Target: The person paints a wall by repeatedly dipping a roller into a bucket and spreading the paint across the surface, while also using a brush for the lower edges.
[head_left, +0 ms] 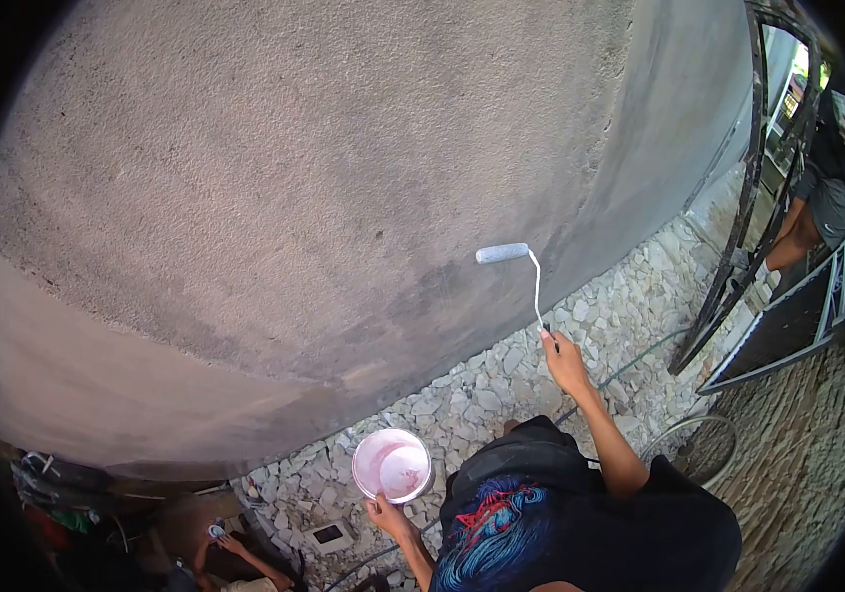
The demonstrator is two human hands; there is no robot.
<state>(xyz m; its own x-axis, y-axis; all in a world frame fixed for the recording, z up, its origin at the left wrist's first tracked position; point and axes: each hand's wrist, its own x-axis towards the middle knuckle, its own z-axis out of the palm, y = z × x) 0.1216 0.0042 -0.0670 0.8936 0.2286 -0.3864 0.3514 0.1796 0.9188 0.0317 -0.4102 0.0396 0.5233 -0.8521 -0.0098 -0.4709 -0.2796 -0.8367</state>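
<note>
Grey rendered wall (294,178), with a roller (502,254) laid against it.
Head view: the right hand (565,360) is closed around the roller's handle and the left hand (388,513) grips the pink-stained bucket (357,458) by its edge. This looks like mid-rolling, and the next stroke calls for even pressure.

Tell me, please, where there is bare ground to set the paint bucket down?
Bare stone ground lies along the wall foot, between bucket and metal gate. Lower left is crowded: clutter and another person's hand.
</note>
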